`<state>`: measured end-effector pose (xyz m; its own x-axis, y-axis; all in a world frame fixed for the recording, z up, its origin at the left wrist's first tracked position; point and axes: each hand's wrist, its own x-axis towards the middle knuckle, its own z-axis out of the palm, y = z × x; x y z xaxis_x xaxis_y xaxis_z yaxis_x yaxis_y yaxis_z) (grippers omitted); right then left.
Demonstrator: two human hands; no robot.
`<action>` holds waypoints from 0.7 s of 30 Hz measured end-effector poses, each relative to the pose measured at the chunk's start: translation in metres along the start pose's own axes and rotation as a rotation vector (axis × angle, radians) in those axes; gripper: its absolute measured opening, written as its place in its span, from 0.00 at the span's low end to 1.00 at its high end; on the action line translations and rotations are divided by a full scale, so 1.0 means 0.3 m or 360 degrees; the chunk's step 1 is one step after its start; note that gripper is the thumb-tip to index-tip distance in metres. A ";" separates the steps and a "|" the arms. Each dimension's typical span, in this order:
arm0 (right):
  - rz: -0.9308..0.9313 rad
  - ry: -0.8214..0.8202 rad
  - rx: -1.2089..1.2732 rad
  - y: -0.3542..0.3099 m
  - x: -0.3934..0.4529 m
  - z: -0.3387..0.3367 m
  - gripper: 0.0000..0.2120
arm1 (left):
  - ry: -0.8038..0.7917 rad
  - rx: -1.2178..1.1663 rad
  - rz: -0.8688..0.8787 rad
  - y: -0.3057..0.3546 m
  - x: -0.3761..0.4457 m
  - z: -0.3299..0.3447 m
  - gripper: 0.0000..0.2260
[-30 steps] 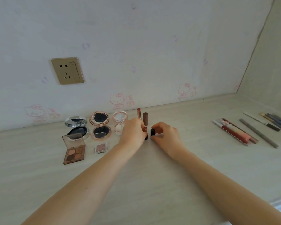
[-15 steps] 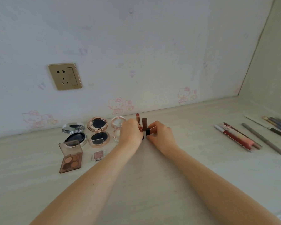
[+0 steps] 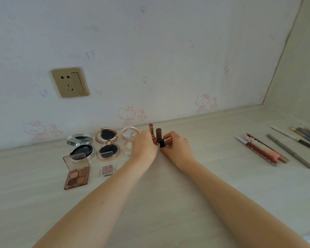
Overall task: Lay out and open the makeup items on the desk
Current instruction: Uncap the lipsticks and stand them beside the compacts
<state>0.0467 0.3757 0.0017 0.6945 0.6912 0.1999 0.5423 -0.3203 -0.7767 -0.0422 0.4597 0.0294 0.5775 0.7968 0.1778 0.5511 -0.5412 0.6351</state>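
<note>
My left hand [image 3: 145,147] pinches an opened red lipstick [image 3: 154,140], held upright near the back of the desk [image 3: 168,203]. Right beside it my right hand [image 3: 177,146] grips the lipstick's dark cap [image 3: 164,142]. Just behind them stand another opened lipstick [image 3: 151,129] and its brown cap [image 3: 158,134]. To the left lie an open silver compact [image 3: 81,146], an open rose-gold compact [image 3: 106,144], a clear pink case [image 3: 129,138] partly hidden by my left hand, an open eyeshadow palette [image 3: 76,171] and a small glitter pan [image 3: 107,170].
At the right lie lip glosses [image 3: 261,151], a grey pencil [image 3: 289,150] and several more pencils and brushes [image 3: 304,136]. A gold wall socket [image 3: 70,82] sits on the wall behind. The side wall closes the desk at the far right.
Both hands have moved a little farther back toward the wall with the lipstick and cap, ending just in front of the standing lipstick and brown cap. The view has tilted slightly.
</note>
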 end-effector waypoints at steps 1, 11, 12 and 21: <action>-0.0003 0.0003 -0.0003 0.000 -0.002 -0.001 0.15 | -0.0002 0.0003 0.0000 0.000 -0.004 0.000 0.02; 0.0011 0.0014 -0.0064 0.010 -0.068 -0.068 0.21 | 0.0053 0.0055 0.0027 0.040 -0.076 -0.063 0.06; 0.0009 0.0003 -0.0094 0.011 -0.084 -0.084 0.21 | 0.0069 0.0046 0.0026 0.045 -0.083 -0.073 0.07; -0.0158 -0.0025 -0.0625 0.045 -0.278 -0.286 0.19 | -0.0015 0.0178 0.0294 0.112 -0.201 -0.096 0.07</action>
<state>0.0367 0.2581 0.0258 0.6241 0.7399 0.2510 0.7478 -0.4726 -0.4664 -0.0757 0.4014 0.0615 0.6801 0.6790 0.2763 0.4985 -0.7047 0.5049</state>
